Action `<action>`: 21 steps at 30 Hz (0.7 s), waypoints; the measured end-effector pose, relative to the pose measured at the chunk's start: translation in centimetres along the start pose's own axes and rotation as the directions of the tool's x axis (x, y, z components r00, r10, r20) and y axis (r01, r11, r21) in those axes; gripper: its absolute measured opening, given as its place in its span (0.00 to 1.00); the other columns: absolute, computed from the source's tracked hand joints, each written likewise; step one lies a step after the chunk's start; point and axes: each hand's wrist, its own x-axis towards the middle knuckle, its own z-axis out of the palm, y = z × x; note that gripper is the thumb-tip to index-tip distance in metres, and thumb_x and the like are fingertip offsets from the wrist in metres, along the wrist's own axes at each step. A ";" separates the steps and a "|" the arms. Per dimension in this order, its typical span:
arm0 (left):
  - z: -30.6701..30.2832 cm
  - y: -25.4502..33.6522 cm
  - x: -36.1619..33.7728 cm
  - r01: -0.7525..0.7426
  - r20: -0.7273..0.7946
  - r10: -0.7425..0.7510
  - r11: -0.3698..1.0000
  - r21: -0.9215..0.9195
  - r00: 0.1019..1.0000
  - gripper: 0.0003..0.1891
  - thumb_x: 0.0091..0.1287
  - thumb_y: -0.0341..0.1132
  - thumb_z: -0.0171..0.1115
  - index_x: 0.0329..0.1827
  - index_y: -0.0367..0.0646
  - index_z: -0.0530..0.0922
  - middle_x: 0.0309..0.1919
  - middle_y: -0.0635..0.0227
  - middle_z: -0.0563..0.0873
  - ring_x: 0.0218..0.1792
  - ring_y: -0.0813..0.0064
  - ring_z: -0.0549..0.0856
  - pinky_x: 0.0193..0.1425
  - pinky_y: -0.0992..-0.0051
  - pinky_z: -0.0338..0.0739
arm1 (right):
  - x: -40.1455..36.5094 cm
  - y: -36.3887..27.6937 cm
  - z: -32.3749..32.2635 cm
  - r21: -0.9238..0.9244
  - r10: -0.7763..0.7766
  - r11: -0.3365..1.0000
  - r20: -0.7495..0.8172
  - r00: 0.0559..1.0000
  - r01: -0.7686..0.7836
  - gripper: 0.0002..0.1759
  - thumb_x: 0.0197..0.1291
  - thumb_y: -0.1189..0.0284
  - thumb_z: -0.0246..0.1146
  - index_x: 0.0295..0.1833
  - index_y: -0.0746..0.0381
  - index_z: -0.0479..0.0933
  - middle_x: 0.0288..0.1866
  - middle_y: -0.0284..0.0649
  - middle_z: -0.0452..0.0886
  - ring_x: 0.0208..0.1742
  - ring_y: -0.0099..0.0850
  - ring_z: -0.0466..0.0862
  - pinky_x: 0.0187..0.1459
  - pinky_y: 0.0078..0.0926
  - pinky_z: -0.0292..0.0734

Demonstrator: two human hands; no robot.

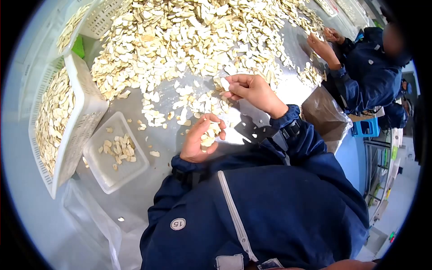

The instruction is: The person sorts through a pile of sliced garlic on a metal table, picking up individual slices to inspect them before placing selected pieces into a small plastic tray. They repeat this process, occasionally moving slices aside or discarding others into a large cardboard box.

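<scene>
Several pale dried slices [209, 136] lie in my left hand [198, 140], its fingers curled round them above the metal table [155, 173]. My right hand [254, 92], up and to the right, pinches a pale slice [224, 83] between thumb and fingers. Beyond both hands spreads a large heap of the same slices [180, 36], with a thinner scatter [207, 102] between the hands and the heap. A shallow white tray [104, 182] with some small pieces [119, 150] inside stands left of my left hand.
A perforated white basket [81, 130] full of slices stands at the left, with another basket [105, 18] behind it. A co-worker in dark blue [371, 67] works at the right. Below that person are a lined box [321, 112] and a blue stool [366, 127].
</scene>
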 end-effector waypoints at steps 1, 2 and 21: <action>0.0 0.0 -0.1 -0.004 -0.001 0.004 1.000 0.005 1.000 0.14 0.85 0.44 0.50 0.58 0.43 0.76 0.51 0.57 0.82 0.47 0.70 0.84 0.22 0.82 0.70 | 0.0 -0.1 0.0 -0.002 0.010 1.000 0.014 1.000 -0.010 0.19 0.78 0.75 0.61 0.68 0.74 0.77 0.47 0.42 0.90 0.47 0.23 0.90 0.47 0.18 0.85; 0.1 0.1 -0.1 -0.009 -0.003 0.009 1.000 0.009 1.000 0.14 0.85 0.44 0.50 0.58 0.43 0.76 0.51 0.57 0.82 0.47 0.70 0.84 0.22 0.82 0.70 | -0.1 -0.1 0.0 -0.006 0.019 1.000 0.030 0.999 -0.019 0.20 0.78 0.74 0.61 0.69 0.73 0.76 0.48 0.42 0.90 0.47 0.23 0.90 0.49 0.19 0.85; -0.5 -0.2 -0.1 -0.021 0.027 0.021 1.000 -0.017 0.999 0.14 0.85 0.43 0.50 0.59 0.43 0.75 0.52 0.58 0.82 0.48 0.68 0.84 0.23 0.81 0.72 | 2.6 1.6 4.6 -0.808 -0.588 0.223 0.335 0.736 0.545 0.12 0.66 0.67 0.67 0.52 0.56 0.86 0.38 0.43 0.85 0.44 0.46 0.86 0.45 0.43 0.83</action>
